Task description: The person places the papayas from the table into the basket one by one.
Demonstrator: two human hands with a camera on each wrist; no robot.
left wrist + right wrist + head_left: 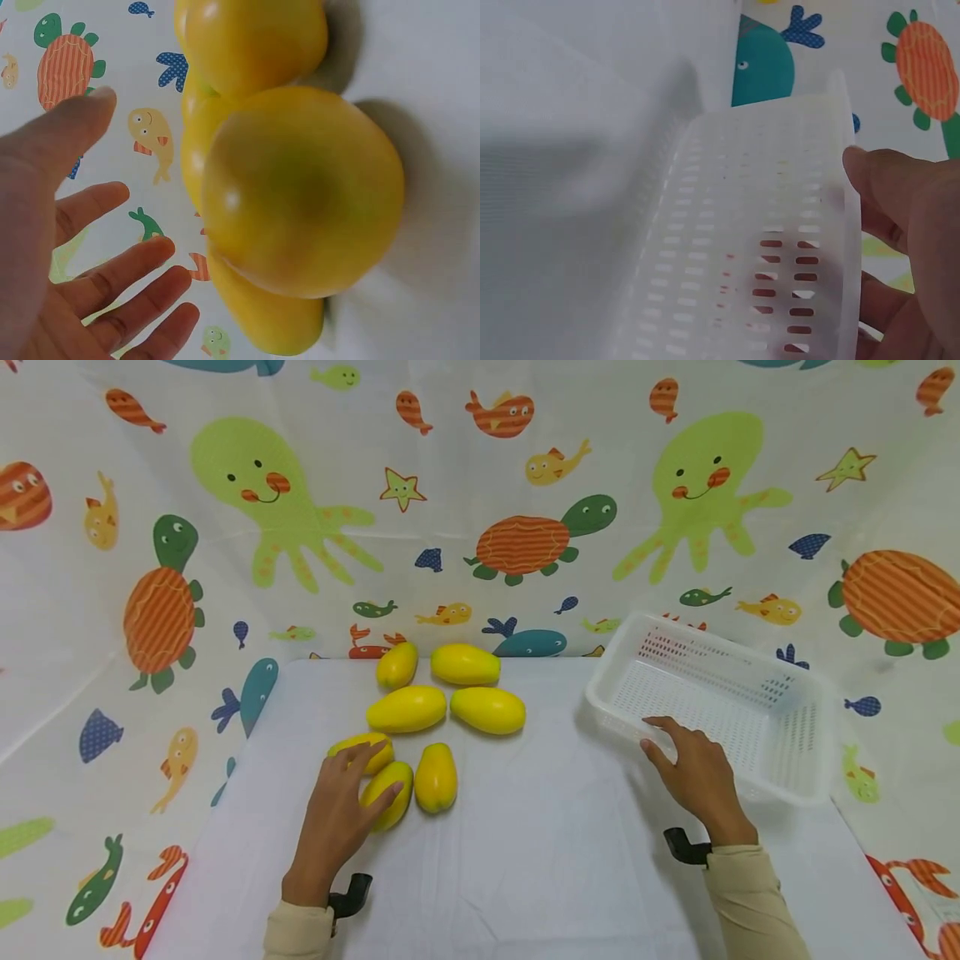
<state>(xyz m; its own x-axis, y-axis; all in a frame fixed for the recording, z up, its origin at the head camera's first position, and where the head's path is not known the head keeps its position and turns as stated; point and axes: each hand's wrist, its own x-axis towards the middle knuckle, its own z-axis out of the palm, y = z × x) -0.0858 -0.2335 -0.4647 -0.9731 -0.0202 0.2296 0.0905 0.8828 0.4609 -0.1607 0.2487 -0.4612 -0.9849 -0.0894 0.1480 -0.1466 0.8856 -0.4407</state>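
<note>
Several yellow oblong fruits that look like small papayas lie grouped left of the middle of the table. My left hand (340, 814) hovers over the nearest ones, fingers spread and nothing in its grasp. In the left wrist view, one papaya (304, 195) shows its rounded, greenish end, with the fingertips apart from it. To the right stands a white perforated plastic basket (693, 710), with no fruit inside. My right hand (693, 772) is at its near-left rim. The right thumb meets the rim (847, 225) in the right wrist view, and loose fingers show dimly through the slotted wall.
A white cloth covers the table (540, 843). Behind it and at both sides hangs a curtain (450, 460) printed with sea animals. Two papayas (465, 665) lie by the back edge. The basket stands near the table's right edge.
</note>
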